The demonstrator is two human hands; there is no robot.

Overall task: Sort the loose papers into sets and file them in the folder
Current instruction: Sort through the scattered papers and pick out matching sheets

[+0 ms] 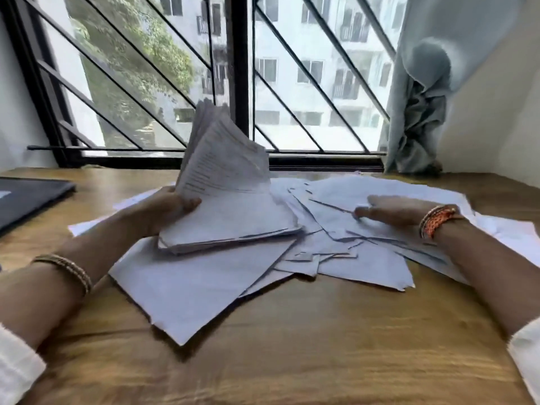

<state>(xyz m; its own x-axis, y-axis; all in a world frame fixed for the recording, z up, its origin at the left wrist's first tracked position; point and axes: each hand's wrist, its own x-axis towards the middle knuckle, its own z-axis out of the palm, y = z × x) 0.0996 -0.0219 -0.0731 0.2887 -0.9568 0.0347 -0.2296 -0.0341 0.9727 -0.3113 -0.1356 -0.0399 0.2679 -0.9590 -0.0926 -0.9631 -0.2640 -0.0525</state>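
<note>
Two hands are working over one wooden table (292, 346) by the window. The left hand (169, 207) is gripping a thick sheaf of papers (225, 168), fingers curled round its lower left edge and the thumb lying across the front; the upper sheets are fanning upward and tilting away, while the lower part of the sheaf is resting on the heap below. The sheets in it are too many and too blurred to count. The right hand (391, 210) is lying flat, fingers stretched out straight and close together, pressing on the loose papers (350, 252) that are spreading across the middle and right of the table in one overlapping pile; at least a dozen separate sheets are showing, though an exact number cannot be told. One dark folder (26, 200) is lying closed at the far left edge of the table, well apart from both hands. Each wrist is wearing bangles: a thin beaded set on the left (65, 270), an orange and dark set on the right (435, 220). One pale curtain (420, 112) is hanging bunched at the window's right side.
</note>
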